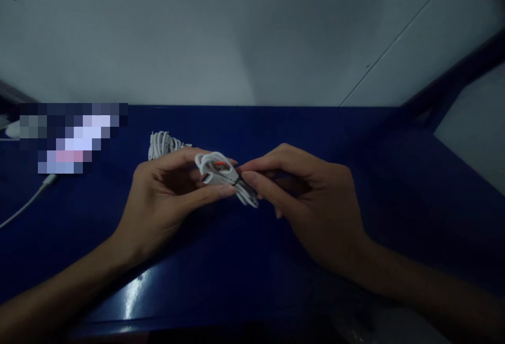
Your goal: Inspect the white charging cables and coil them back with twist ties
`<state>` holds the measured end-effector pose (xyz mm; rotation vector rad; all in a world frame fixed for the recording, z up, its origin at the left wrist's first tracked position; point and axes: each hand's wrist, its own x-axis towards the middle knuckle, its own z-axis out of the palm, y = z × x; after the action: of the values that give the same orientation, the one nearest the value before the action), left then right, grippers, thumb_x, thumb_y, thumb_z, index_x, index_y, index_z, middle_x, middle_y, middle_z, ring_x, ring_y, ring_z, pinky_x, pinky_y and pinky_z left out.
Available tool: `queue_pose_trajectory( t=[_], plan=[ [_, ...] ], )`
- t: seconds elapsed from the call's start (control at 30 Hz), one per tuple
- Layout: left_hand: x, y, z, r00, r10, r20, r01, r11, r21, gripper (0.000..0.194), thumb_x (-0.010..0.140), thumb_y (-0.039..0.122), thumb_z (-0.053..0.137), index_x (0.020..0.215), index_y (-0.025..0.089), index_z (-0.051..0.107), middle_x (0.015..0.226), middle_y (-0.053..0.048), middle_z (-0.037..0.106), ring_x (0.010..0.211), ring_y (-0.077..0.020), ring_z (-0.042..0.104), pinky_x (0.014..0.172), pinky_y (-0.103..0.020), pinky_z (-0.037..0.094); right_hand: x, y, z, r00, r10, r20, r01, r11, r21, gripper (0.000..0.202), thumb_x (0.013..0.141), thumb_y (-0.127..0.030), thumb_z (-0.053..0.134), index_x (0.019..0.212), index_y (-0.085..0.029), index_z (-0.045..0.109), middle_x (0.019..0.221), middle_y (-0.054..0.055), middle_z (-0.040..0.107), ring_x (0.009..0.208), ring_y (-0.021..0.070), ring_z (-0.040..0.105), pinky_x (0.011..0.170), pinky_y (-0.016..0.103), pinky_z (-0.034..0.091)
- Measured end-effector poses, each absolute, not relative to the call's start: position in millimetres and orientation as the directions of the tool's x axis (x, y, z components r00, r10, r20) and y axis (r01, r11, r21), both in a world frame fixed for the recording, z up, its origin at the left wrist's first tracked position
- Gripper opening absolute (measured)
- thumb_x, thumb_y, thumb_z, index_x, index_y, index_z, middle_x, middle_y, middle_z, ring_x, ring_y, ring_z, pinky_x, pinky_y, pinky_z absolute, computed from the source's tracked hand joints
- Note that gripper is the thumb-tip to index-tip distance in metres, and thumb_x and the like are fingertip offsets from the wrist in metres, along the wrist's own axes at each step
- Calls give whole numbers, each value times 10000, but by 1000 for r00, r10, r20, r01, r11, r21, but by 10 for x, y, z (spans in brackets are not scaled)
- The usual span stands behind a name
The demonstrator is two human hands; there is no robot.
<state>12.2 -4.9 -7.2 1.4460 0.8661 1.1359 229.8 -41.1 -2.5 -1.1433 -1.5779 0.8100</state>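
Observation:
A coiled white USB cable (215, 178) with an orange-coloured connector insert is held up over the blue table. My left hand (161, 191) grips the bundle between thumb and fingers, its loops standing above the thumb. A thin black tie (236, 180) goes round the middle of the coil. My right hand (311, 196) is closed in a pinch beside the coil, at the tie; its fingertips partly hide what is between them. Behind my left hand lies a pile of coiled white cables (163, 144), partly covered by that hand.
The shiny blue table (244, 275) ends against a pale wall (197, 39) at the back. On the left, a blurred-out bright object (84, 136) has a white cable (29, 207) plugged in. A dark blue frame (445, 107) slants up at the right.

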Motion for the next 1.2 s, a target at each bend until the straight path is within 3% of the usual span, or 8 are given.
queue_pose_trajectory(
  t=[0.17,0.3,0.53,0.7,0.93,1.2],
  plan=[
    [146,-61,-65,214,929,302,-32,-302,953,355,726,32,1011,988,242,896,947,20,883,856,-170,845,814,-234,712,2272,-473,-84,3,892,452,351,422,-836,171,1021,-175,822,1121,-306,868,994,-22,795,737,134,706,643,315,608],
    [114,-72,-97,205,906,370,-25,-373,927,403,722,-14,996,1009,249,892,981,35,879,890,-140,829,842,-194,687,2253,-465,-130,-12,873,488,364,458,-811,205,1022,-162,824,1162,-304,871,992,-23,785,704,122,671,641,321,596],
    [78,-73,-149,259,821,509,5,-528,849,373,799,-3,951,1079,236,890,1044,-6,859,924,-167,785,812,-267,668,2269,-434,-106,-97,865,493,373,490,-788,200,1006,-139,837,1167,-252,871,961,0,752,780,129,678,619,290,559],
    [91,-66,-152,254,761,597,58,-628,776,313,829,38,947,1079,220,897,1000,-15,831,895,-169,736,769,-293,630,2321,-415,-64,-149,912,383,255,409,-876,134,1012,-186,843,1122,-256,876,977,-3,758,779,115,692,625,271,561],
    [59,-40,-167,287,754,590,26,-622,782,297,829,56,956,1064,225,890,1037,-30,820,960,-198,742,769,-315,645,2348,-304,-76,-216,940,264,78,286,-955,108,958,-225,905,1054,-270,888,959,-18,749,690,85,655,509,227,488],
    [71,-104,-123,267,821,505,112,-547,830,215,867,204,971,1039,312,902,1034,-31,829,928,-236,773,750,-381,680,2350,-313,-67,-260,910,322,191,375,-907,60,994,-204,868,1026,-253,879,930,-21,738,740,94,666,602,243,523]
  ],
)
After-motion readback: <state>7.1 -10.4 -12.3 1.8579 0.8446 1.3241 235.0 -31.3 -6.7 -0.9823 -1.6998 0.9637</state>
